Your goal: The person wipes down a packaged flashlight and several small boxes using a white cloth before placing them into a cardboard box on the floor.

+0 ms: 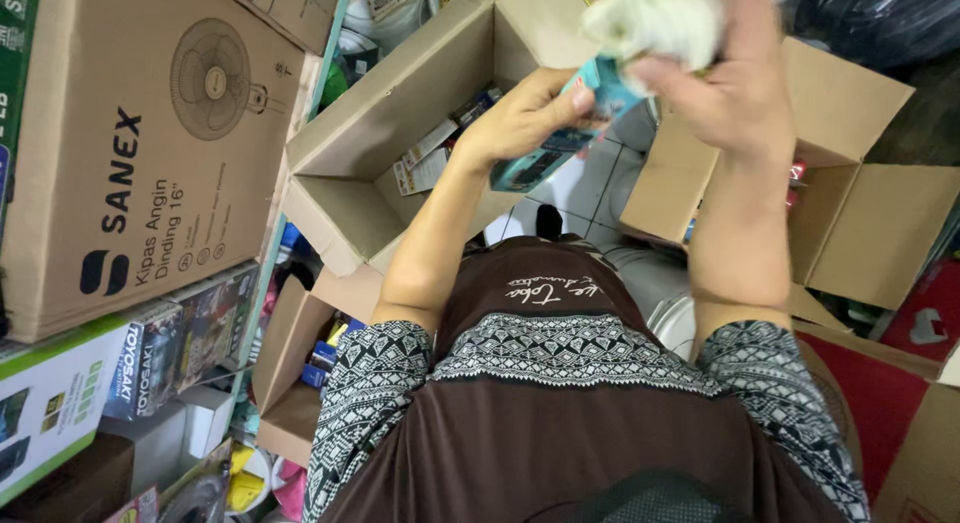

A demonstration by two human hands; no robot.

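Teal packet [560, 148], a small flat retail box by the look of it, sits pinched in the left hand [520, 118], thumb on top and fingers curled beneath, held up over the gap between two open cartons. Its lower end hangs free in the air with tiled floor [585, 178] below. The right hand [725, 83] is raised just beside it, closed around a crumpled whitish cloth [655, 23] (possibly a rag or wad of paper; the blur makes it hard to tell), and its fingers meet the packet's top edge.

Risk lies mostly in that one-sided grip. With only the upper end held, a push from the cloth hand could lever the packet out of the pinch, and it would likely fall to the floor rather than into either carton. The left cardboard box [390, 148] already holds several small packages [430, 158] along its bottom; the right cardboard box [850, 183] stands open with its flaps spread, and an elbow swinging outward could catch a flap. To the far left, a large fan carton [140, 153] leans over stacked boxed goods [150, 353], close enough to be knocked by a careless step back.
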